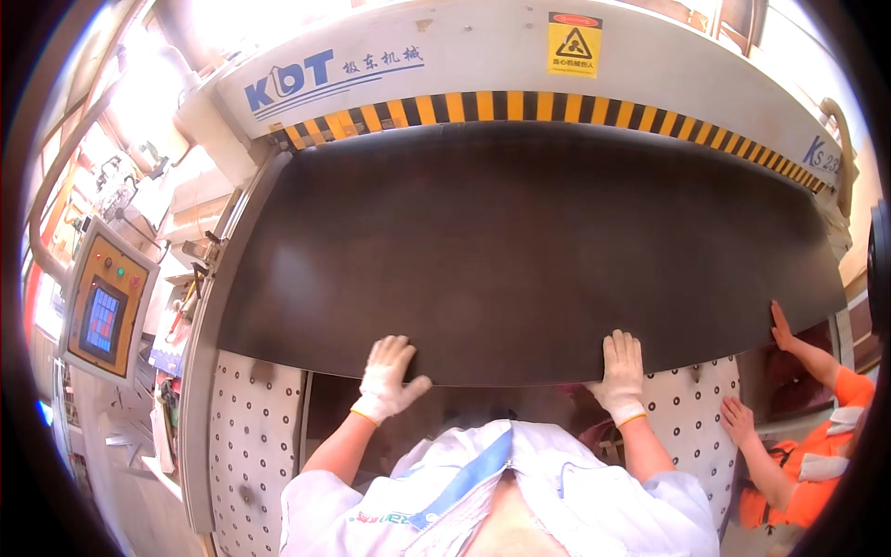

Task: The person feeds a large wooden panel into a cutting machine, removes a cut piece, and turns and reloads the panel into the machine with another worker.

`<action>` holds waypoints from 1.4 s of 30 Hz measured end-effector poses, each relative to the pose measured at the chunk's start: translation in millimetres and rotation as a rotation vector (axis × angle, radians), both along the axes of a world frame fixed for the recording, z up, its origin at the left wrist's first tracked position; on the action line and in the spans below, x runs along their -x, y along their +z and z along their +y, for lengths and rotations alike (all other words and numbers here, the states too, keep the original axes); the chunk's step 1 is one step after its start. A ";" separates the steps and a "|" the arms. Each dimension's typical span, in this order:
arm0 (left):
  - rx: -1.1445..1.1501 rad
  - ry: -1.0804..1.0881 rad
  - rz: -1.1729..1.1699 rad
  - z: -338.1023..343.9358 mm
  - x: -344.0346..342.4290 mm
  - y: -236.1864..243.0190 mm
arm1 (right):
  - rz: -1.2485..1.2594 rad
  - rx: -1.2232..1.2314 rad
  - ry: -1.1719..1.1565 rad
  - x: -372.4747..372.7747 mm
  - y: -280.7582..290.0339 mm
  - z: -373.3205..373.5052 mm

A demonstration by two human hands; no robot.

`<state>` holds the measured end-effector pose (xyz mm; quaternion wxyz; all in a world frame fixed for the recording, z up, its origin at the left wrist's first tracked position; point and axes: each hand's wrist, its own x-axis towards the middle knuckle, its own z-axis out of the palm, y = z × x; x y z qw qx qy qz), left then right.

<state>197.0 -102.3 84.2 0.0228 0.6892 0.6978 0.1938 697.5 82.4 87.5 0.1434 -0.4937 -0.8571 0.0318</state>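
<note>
A large dark brown panel (529, 241) lies flat on the machine, running back to beneath the white beam (473, 65) with its yellow-and-black striped edge. My left hand (386, 379), in a white glove with a yellow cuff, rests open on the panel's front edge, left of centre, fingers pointing forward. My right hand (620, 376), gloved likewise, lies open on the same edge to the right, its fingertips on the dark surface and thumb toward the middle. Both palms are near the rim, and both forearms come up from below beside my light-coloured jacket.
Perforated white tables (255, 436) flank me. A co-worker in orange (817, 446) stands at right, one bare hand on the panel's corner, the other by a table. At left are a control box (104, 302) with a screen, a metal side fence (209, 311) and cluttered shelving.
</note>
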 end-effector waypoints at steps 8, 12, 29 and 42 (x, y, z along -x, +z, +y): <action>-0.020 0.723 -0.004 11.8 77.4 -30.8 | 0.117 0.072 -0.109 2.6 -17.0 36.6; 0.020 0.763 0.041 27.1 99.3 -31.5 | 0.063 -0.056 -0.138 42.0 -22.0 57.0; 0.029 0.678 0.050 238.6 174.1 -29.8 | 0.049 -0.158 -0.249 110.3 -34.7 239.3; -0.078 0.655 0.047 388.3 235.5 -14.0 | 0.007 -0.109 -0.283 184.6 -28.5 409.3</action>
